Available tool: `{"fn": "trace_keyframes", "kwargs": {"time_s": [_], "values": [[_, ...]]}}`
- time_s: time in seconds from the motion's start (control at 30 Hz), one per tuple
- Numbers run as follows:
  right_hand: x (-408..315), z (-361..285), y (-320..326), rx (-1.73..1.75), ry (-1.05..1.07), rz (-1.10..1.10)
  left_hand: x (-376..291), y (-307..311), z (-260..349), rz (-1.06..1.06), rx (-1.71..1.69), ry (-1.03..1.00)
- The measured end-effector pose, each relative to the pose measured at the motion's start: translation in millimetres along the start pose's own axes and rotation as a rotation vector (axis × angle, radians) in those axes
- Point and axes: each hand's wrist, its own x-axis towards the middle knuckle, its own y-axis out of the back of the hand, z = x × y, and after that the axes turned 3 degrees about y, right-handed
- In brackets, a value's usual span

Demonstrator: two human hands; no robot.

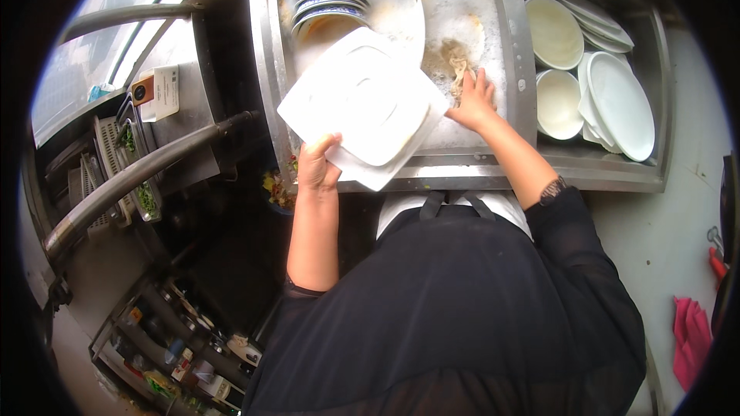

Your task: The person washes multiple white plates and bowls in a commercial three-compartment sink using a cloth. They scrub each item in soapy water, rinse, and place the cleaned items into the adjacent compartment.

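Observation:
With its thumb on the upper face, my left hand [319, 164] grips white square plates [361, 104], stacked unevenly above the left part of a foam-filled steel sink [517, 69]. My right hand [477, 101] is over the foam at the sink's right side, fingers spread, touching a wet beige cloth [458, 72]; whether the fingers grip it cannot be told. Blue-and-white bowls [329, 3] lean in a nested row at the back left of the sink. A large white dish [413, 17] lies partly under the foam behind the plates.
The adjoining right basin holds cream bowls [558, 104], an oval white plate [621, 105] and more stacked plates [601, 23]. Steel rails [144, 167] and a side table [185, 150] stand at left, with trays of greens [147, 199]. A pink cloth [691, 341] hangs at lower right.

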Motion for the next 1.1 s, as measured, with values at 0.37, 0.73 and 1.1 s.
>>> {"fn": "trace_keyframes", "kwargs": {"time_s": [0.37, 0.73, 1.1], "values": [[36.5, 0.7, -17.7, 0.784, -0.155, -0.290, 37.8, -17.6, -25.2, 0.164, -0.088, -0.171], [-45.8, -127.4, 42.4, 0.363, 1.075, 0.337, 51.4, -46.4, -33.0, 0.071, -0.195, -0.059], [38.1, -10.3, 0.6, 0.007, -0.024, 0.115, 30.8, -22.4, -34.4, 0.114, -0.121, -0.104]]}}
